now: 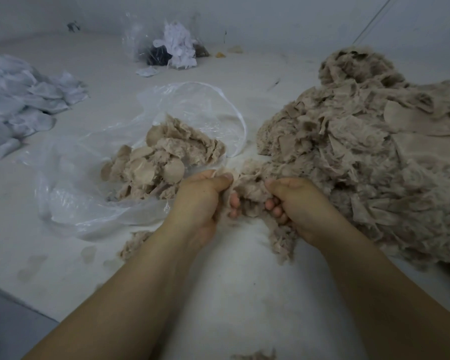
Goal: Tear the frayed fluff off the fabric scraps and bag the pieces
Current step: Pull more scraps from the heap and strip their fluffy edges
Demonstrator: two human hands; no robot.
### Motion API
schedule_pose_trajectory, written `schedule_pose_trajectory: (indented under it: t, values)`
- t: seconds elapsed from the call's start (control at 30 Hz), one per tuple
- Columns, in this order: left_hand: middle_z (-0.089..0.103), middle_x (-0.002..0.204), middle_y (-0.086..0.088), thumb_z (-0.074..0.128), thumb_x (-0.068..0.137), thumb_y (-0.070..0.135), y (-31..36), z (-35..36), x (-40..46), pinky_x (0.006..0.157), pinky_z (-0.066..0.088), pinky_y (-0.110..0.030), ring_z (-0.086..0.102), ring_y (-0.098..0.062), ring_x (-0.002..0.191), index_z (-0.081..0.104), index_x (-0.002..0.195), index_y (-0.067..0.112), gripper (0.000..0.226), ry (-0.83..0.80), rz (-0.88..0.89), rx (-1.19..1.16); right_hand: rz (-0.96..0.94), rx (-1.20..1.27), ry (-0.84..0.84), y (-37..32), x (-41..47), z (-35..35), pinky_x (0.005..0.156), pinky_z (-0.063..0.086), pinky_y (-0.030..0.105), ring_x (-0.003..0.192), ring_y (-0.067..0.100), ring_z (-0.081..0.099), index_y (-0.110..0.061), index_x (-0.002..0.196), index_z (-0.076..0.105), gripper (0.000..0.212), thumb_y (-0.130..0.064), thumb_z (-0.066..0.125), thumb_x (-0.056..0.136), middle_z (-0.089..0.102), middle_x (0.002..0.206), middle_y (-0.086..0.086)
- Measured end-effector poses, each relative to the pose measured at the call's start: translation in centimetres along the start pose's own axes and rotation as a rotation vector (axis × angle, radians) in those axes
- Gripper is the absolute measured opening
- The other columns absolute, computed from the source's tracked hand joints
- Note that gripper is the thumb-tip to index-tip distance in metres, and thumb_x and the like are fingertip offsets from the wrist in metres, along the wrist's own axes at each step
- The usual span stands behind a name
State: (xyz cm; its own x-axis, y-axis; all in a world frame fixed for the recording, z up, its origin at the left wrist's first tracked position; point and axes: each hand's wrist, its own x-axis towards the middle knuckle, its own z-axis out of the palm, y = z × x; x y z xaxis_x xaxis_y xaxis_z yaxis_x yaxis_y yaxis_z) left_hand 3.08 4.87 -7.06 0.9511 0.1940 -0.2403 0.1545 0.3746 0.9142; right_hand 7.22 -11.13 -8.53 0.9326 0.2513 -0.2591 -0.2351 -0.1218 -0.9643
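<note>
Gripping: I am watching both hands working on one beige fabric scrap [250,190], which is sitting low in the middle of the view, between the bag and the big pile.
Left hand [200,201]: its fingers are curling tightly around the left edge of the scrap, thumb pressing down on top.
Right hand [296,203]: its fingers are curling around the right side of the same scrap, with a tuft of frayed fluff [283,242] hanging below the palm.
Step in hand: I am judging that the two hands are pulling apart to tear the fluff away; I cannot tell whether it is parting yet.
Done: a clear plastic bag [94,203] is lying open just left of the hands, and a modest heap of rounded cleaned pieces [159,162] is resting at its mouth.
Left: the unsorted scrap pile [361,152] to the right is looking far larger than the bagged heap, so I am reckoning most of the work is waiting.
Strays: small fluff bits [135,242] are lying near the left forearm.
Surface: the pale work surface [231,294] is showing faint smudges and dust.
Room: a heap of white fabric [24,105] is sitting far left, a second bag of mixed white and dark scraps [166,45] is standing against the plain grey wall [296,16].
</note>
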Motion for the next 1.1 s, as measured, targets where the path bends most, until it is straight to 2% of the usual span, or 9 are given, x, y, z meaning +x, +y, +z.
schedule_pose_trajectory:
  t: [0.17, 0.37, 0.5, 0.6, 0.77, 0.87, 0.97, 1.03, 1.1]
  values:
    - [0.052, 0.050, -0.004, 0.058, 0.093, 0.002, 0.1, 0.1, -0.1, 0.041, 0.036, -0.021, 0.042, -0.012, 0.036, 0.062, 0.083, 0.001, 0.011, -0.007, -0.002, 0.098, -0.012, 0.042, -0.025, -0.1, -0.1, 0.0, 0.033, 0.028, 0.015, 0.035, 0.007, 0.039, -0.017, 0.089, 0.067, 0.013, -0.018, 0.057, 0.097, 0.057, 0.050, 0.000]
    - [0.048, 0.042, 0.000, 0.064, 0.090, 0.004, -0.1, 0.9, -0.6, 0.040, 0.033, -0.019, 0.039, -0.009, 0.034, 0.061, 0.072, 0.004, 0.018, -0.075, -0.064, 0.161, -0.074, 0.071, -0.127, -0.2, -0.3, -0.1, 0.035, 0.023, 0.014, 0.034, 0.009, 0.032, -0.021, 0.074, 0.070, 0.027, -0.042, 0.064, 0.090, 0.051, 0.049, 0.005]
    - [0.052, 0.044, -0.001, 0.063, 0.090, 0.004, 0.3, 0.9, -0.9, 0.039, 0.034, -0.018, 0.042, -0.008, 0.031, 0.062, 0.085, -0.002, 0.007, -0.121, -0.126, 0.110, -0.090, 0.092, -0.127, 0.0, -0.3, -0.2, 0.035, 0.021, 0.012, 0.033, 0.008, 0.027, -0.020, 0.073, 0.072, 0.021, -0.028, 0.066, 0.091, 0.048, 0.046, 0.002]
    - [0.055, 0.045, -0.002, 0.058, 0.092, 0.003, 0.8, 0.4, -0.5, 0.040, 0.036, -0.019, 0.047, -0.010, 0.032, 0.058, 0.080, 0.005, 0.012, -0.098, -0.131, 0.093, -0.038, 0.118, -0.089, -0.1, -0.1, -0.2, 0.033, 0.020, 0.012, 0.031, 0.008, 0.026, -0.017, 0.075, 0.068, 0.020, -0.010, 0.061, 0.092, 0.047, 0.045, 0.004]
    - [0.060, 0.073, -0.018, 0.056, 0.088, 0.003, 1.4, -0.4, -0.4, 0.044, 0.050, -0.031, 0.050, -0.022, 0.045, 0.062, 0.092, 0.004, 0.007, -0.155, -0.184, 0.165, -0.016, -0.021, -0.138, -0.3, -0.3, -0.3, 0.032, 0.023, 0.013, 0.030, 0.008, 0.030, -0.015, 0.086, 0.071, 0.014, -0.001, 0.067, 0.085, 0.053, 0.045, 0.005]
    - [0.059, 0.065, -0.015, 0.063, 0.089, 0.006, 1.2, -0.5, -0.3, 0.043, 0.047, -0.027, 0.050, -0.022, 0.044, 0.061, 0.095, 0.004, 0.007, -0.213, -0.184, 0.210, -0.006, -0.090, -0.164, -0.4, -0.5, -0.4, 0.032, 0.023, 0.013, 0.029, 0.007, 0.031, -0.017, 0.079, 0.071, 0.010, -0.009, 0.071, 0.085, 0.053, 0.045, 0.004]
    - [0.048, 0.050, -0.005, 0.072, 0.085, 0.009, 0.9, -0.7, 0.2, 0.039, 0.032, -0.019, 0.038, -0.016, 0.040, 0.062, 0.078, 0.009, 0.012, -0.179, -0.177, 0.291, 0.018, -0.039, -0.129, -0.2, -0.3, -0.4, 0.035, 0.020, 0.011, 0.028, 0.009, 0.028, -0.020, 0.068, 0.071, 0.033, -0.017, 0.056, 0.097, 0.050, 0.042, 0.007]
    - [0.041, 0.046, -0.003, 0.071, 0.084, 0.004, 0.9, -0.8, 0.5, 0.038, 0.023, -0.015, 0.029, -0.013, 0.036, 0.058, 0.072, 0.008, 0.018, -0.170, -0.197, 0.290, 0.045, 0.022, -0.104, -0.3, -0.2, -0.5, 0.036, 0.020, 0.011, 0.028, 0.010, 0.029, -0.017, 0.077, 0.069, 0.030, -0.026, 0.051, 0.099, 0.050, 0.042, 0.009]
    - [0.040, 0.045, -0.002, 0.070, 0.084, -0.001, 1.1, -0.6, 0.7, 0.038, 0.019, -0.014, 0.026, -0.011, 0.034, 0.058, 0.066, 0.008, 0.024, -0.206, -0.223, 0.313, 0.046, 0.047, -0.141, -0.4, -0.2, -0.7, 0.036, 0.021, 0.012, 0.029, 0.010, 0.030, -0.018, 0.081, 0.070, 0.035, -0.049, 0.057, 0.093, 0.052, 0.045, 0.008]
